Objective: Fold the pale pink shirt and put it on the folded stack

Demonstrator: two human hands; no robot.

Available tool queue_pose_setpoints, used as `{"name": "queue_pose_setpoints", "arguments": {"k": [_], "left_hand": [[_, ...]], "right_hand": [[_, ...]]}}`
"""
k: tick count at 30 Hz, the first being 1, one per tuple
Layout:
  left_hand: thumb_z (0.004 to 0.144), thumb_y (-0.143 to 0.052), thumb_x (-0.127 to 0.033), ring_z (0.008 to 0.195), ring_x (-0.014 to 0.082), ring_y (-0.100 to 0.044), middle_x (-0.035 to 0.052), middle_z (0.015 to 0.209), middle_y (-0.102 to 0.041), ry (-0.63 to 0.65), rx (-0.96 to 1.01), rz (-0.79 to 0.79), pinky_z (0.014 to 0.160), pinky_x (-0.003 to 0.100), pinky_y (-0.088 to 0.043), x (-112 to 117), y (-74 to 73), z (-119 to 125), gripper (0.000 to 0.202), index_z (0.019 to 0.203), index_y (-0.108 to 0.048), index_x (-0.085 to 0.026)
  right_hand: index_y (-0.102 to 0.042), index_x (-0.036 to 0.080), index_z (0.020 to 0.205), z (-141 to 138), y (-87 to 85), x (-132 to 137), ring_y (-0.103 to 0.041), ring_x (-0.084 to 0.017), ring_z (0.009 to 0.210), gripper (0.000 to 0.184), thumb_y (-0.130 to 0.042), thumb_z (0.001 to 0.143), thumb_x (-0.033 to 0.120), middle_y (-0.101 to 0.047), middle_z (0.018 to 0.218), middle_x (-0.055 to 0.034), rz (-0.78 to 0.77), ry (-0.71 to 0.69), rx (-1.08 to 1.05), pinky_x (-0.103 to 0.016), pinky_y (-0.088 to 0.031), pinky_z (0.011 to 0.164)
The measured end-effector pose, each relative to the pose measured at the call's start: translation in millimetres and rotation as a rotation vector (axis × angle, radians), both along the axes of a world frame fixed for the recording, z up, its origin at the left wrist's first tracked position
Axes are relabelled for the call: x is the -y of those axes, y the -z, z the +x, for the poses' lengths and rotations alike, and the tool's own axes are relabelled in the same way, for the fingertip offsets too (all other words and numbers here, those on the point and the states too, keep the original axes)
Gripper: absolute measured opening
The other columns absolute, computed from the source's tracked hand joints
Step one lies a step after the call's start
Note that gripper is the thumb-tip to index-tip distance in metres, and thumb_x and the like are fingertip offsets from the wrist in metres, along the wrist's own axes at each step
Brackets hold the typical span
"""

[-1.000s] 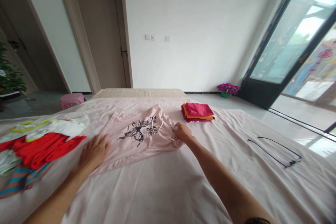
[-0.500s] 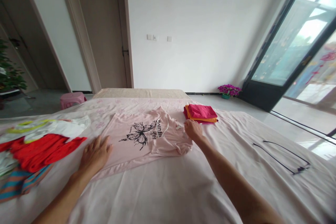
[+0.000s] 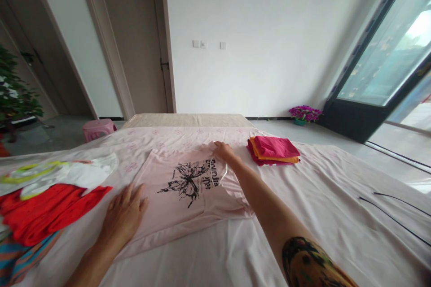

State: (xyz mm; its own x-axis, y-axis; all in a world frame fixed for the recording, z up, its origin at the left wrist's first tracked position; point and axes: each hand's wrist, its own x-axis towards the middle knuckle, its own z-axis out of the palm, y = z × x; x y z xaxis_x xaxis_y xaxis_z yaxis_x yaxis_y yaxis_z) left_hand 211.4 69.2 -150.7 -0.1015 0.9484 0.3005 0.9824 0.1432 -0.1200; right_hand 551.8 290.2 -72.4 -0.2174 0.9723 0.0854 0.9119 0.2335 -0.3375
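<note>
A pale pink T-shirt (image 3: 208,199) with a black butterfly and lettering lies spread on the bed, its hem to the left and its neck to the right. My left hand (image 3: 126,213) rests flat on the hem end, fingers stretched out. Across the shirt, my right hand (image 3: 225,150) has its fingers closed on the fabric at the far shoulder or sleeve; the fingertips are partly hidden. My right forearm passes over the neck end and covers part of it.
A folded stack of red and orange clothes (image 3: 274,149) lies right of the shirt. At left is a loose pile with red cloth (image 3: 57,208), a white garment (image 3: 90,172) and a striped one (image 3: 28,255). Dark glasses temples (image 3: 393,219) show at the right edge.
My right hand has moved from the neck end to the shirt's far edge, where the fabric is drawn flatter. My left hand stays on the hem. The view has shifted slightly.
</note>
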Motion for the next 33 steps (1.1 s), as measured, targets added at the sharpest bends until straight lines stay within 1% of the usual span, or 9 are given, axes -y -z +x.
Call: {"name": "queue_pose_setpoints", "arguments": {"k": [3, 6, 8, 11, 13, 17, 20, 26, 33], "left_hand": [[0.097, -0.033, -0.037, 0.135, 0.0322, -0.044, 0.0195, 0.15, -0.043, 0.002, 0.001, 0.001, 0.109, 0.046, -0.033, -1, -0.6, 0, 0.053, 0.142, -0.051, -0.015], [0.097, -0.035, -0.036, 0.133, 0.0317, -0.047, 0.0197, 0.149, -0.045, 0.016, 0.008, 0.01, 0.108, 0.045, -0.034, -2, -1.5, 0, 0.052, 0.141, -0.052, -0.015], [0.097, -0.035, -0.035, 0.131, 0.0318, -0.048, 0.0197, 0.148, -0.046, 0.024, 0.002, 0.023, 0.108, 0.045, -0.035, -3, -1.9, 0, 0.052, 0.141, -0.053, -0.014], [0.097, -0.033, -0.035, 0.13, 0.0322, -0.049, 0.0203, 0.147, -0.046, 0.038, -0.014, 0.038, 0.107, 0.045, -0.036, -3, -1.8, 0, 0.052, 0.141, -0.053, -0.013], [0.098, -0.032, -0.035, 0.129, 0.0324, -0.049, 0.0203, 0.147, -0.046, 0.043, -0.017, 0.042, 0.106, 0.045, -0.036, -3, -1.4, -1, 0.052, 0.141, -0.052, -0.013], [0.098, -0.034, -0.036, 0.129, 0.0314, -0.049, 0.0184, 0.147, -0.047, 0.033, -0.011, 0.036, 0.107, 0.044, -0.036, -4, -0.5, -1, 0.051, 0.141, -0.053, -0.015], [0.098, -0.033, -0.036, 0.129, 0.0321, -0.049, 0.0193, 0.146, -0.047, 0.037, -0.002, 0.037, 0.107, 0.045, -0.035, -4, -0.7, -1, 0.052, 0.141, -0.053, -0.014], [0.098, -0.033, -0.036, 0.13, 0.0321, -0.048, 0.0191, 0.147, -0.046, 0.038, 0.005, 0.031, 0.108, 0.044, -0.035, -4, -2.7, 0, 0.052, 0.141, -0.053, -0.013], [0.096, -0.036, -0.036, 0.131, 0.0319, -0.046, 0.0189, 0.148, -0.045, 0.038, 0.057, 0.031, 0.109, 0.045, -0.034, -4, -3.2, 0, 0.053, 0.141, -0.052, -0.014]], "right_hand": [[-0.075, 0.031, 0.104, -15, 10.5, 9, -0.057, -0.016, 0.12, 0.036, -0.061, 0.078, 0.011, -0.066, 0.129, 0.0044, 0.008, -0.239, -0.027, -0.022, -0.038, 0.102], [-0.078, 0.027, 0.08, -21, 19.2, 18, -0.063, -0.014, 0.109, 0.03, -0.058, 0.071, 0.006, -0.072, 0.115, 0.0057, 0.009, -0.456, -0.127, -0.019, -0.043, 0.094], [-0.077, 0.025, 0.083, -21, 21.1, 19, -0.065, -0.015, 0.103, 0.029, -0.055, 0.074, 0.008, -0.073, 0.111, 0.0028, 0.035, -0.349, -0.194, -0.02, -0.045, 0.088], [-0.071, 0.022, 0.112, -17, 18.5, 10, -0.064, -0.02, 0.104, 0.035, -0.054, 0.083, 0.018, -0.068, 0.122, -0.0061, 0.059, -0.004, -0.183, -0.027, -0.047, 0.086], [-0.064, 0.017, 0.123, -15, 16.2, 3, -0.065, -0.024, 0.099, 0.04, -0.057, 0.086, 0.03, -0.068, 0.12, -0.0128, 0.031, 0.079, -0.153, -0.031, -0.048, 0.081], [-0.07, 0.019, 0.107, -19, 13.7, -1, -0.065, -0.023, 0.089, 0.034, -0.064, 0.082, 0.043, -0.073, 0.098, -0.0071, -0.019, 0.024, -0.106, -0.028, -0.047, 0.075], [-0.072, 0.024, 0.099, -30, 11.6, 7, -0.062, -0.023, 0.103, 0.021, -0.063, 0.084, 0.036, -0.072, 0.103, -0.0036, 0.024, -0.054, -0.083, -0.028, -0.043, 0.085], [-0.064, 0.025, 0.112, -43, 7.1, 29, -0.061, -0.019, 0.104, 0.026, -0.043, 0.097, 0.026, -0.07, 0.111, -0.0052, 0.171, -0.311, 0.061, -0.029, -0.04, 0.09], [-0.062, 0.022, 0.118, -40, 7.2, 27, -0.061, -0.026, 0.106, 0.035, -0.059, 0.086, 0.036, -0.066, 0.117, -0.01, 0.118, -0.185, 0.218, -0.031, -0.045, 0.081]]}}
